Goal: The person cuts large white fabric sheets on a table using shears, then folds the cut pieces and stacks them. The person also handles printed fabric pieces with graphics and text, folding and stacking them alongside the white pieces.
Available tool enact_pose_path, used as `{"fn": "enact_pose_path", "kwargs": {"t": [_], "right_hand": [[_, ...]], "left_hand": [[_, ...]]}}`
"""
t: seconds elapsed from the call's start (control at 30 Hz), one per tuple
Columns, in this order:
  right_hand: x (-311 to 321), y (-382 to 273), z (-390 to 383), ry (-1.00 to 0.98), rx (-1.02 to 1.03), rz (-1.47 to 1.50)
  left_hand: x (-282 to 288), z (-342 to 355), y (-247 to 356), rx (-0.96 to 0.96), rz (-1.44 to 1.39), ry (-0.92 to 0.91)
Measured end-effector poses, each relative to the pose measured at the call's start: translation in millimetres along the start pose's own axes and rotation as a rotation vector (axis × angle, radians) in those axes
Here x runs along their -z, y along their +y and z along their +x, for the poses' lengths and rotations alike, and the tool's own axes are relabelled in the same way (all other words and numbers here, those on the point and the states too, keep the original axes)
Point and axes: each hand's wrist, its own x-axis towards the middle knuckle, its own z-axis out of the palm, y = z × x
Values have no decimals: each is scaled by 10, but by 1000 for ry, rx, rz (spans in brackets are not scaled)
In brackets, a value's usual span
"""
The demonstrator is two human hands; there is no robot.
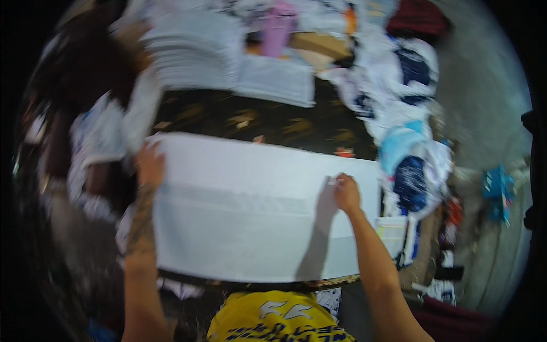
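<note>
- Probably, the broad white rectangular sheet of thin, cloth-like material (245, 236) is light for its size and limp; blur hides the weave, so paper is not ruled out.
- On its left side, the far corner looks like a sound hold, flat fingers above and thumb beneath; a grip at one point alone would likely let the rest sag or crease.
- Across its middle, where a greyer band runs, a flat palm should suit better than a pinch; it seems more apt to wrinkle or slide than to break.
- On its right side, the far corner makes the matching hold, so that both ends share the pull.
- The left hand (150, 164) is at the sheet's far left corner, near the left edge of the dark, marked worktop (199, 111); its fingers look loosely extended, but I cannot tell whether they grip or only press.
- Between the hands, the sheet lies spread, its near side along the worktop's near edge.
- The right hand (347, 192) is over the sheet, just inside its far right corner, fingers curled together; whether they pinch the material I cannot tell.
- Beyond that hand, the sheet reaches toward the worktop's right edge.
</note>
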Motion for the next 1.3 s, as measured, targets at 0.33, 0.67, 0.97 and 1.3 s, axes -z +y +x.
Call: {"fn": "enact_pose_path", "kwargs": {"t": [0.33,0.67,0.97,1.3], "right_hand": [[832,631,2609,594,82,-122],[3021,-167,2947,958,545,-338],[5392,-2358,-88,696,909,10],[6170,-1615,-2156,655,766,-5]], "left_hand": [[264,59,202,158,-178,205],[846,-213,1879,244,-685,64],[3859,1277,4518,-788,-1366,659],[6364,330,3226,-999,-1241,-10]]}}
